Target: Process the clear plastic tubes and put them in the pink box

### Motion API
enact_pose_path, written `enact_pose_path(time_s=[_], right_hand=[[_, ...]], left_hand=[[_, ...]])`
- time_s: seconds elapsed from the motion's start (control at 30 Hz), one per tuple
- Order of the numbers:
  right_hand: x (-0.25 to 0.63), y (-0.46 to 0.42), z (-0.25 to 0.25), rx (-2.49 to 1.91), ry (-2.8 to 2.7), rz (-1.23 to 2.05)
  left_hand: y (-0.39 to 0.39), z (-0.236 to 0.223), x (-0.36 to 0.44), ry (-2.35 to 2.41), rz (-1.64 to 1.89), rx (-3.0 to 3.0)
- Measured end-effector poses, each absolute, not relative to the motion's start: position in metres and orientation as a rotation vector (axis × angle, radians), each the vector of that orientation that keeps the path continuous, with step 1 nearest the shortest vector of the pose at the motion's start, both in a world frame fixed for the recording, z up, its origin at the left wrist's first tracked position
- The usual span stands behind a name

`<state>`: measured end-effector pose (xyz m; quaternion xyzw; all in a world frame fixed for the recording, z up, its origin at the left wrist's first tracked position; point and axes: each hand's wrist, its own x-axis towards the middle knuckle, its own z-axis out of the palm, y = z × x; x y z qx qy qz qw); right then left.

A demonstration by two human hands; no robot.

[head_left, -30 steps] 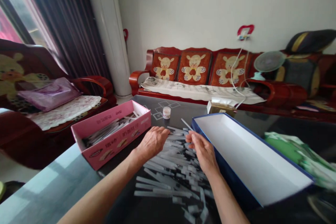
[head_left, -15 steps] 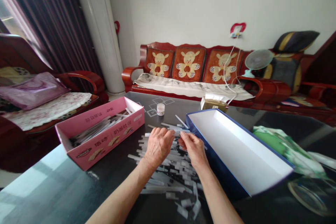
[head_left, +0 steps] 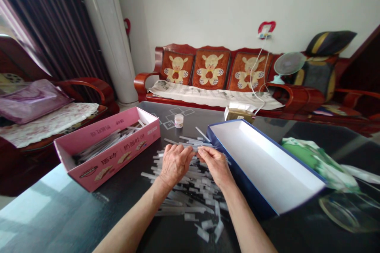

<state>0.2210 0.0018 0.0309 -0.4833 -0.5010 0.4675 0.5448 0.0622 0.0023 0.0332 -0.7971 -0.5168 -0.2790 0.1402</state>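
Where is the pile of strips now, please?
In the head view, the strips lie on the dark table under the left hand and right hand, between the pink box at left and the blue box at right.

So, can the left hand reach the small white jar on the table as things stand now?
Probably yes. The left hand is over the strips, and the jar stands ahead of it; only a few loose strips lie between, with the pink box off to one side.

Red wood sofa [head_left: 144, 83] w/ teddy cushions [head_left: 210, 70], white wall [head_left: 202, 0], dark curtains [head_left: 50, 35]
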Motion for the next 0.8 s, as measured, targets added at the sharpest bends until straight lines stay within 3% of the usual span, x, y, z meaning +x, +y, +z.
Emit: enact_pose_path(time_s=[0.8], right_hand=[[0.2229, 0.0059, 0.0255, -1.285, -1.357, 0.951]], left_hand=[[0.0032, 0.0319, 0.0611, -1.497, -0.746, -2.309]])
